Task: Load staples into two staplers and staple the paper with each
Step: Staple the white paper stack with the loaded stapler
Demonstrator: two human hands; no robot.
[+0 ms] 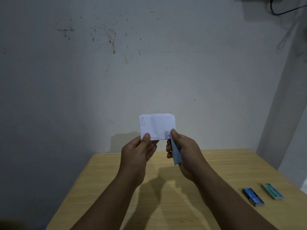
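Note:
A small folded white paper [157, 125] is held up in front of the wall, above the far edge of the table. My left hand [138, 151] pinches its lower left corner. My right hand [182, 153] grips a light blue stapler [176, 153], with the thumb pressing at the paper's lower right corner, where the stapler's front end meets the sheet. A few small dark marks, like staples, show near the paper's top right and left edges. The stapler's jaws are hidden by the fingers and the paper.
The light wooden table [207, 171] stands against a stained grey wall. On its right side lie a dark blue staple box [252, 197] and a green staple box [272, 191]. A black cable [279, 13] hangs at the top right.

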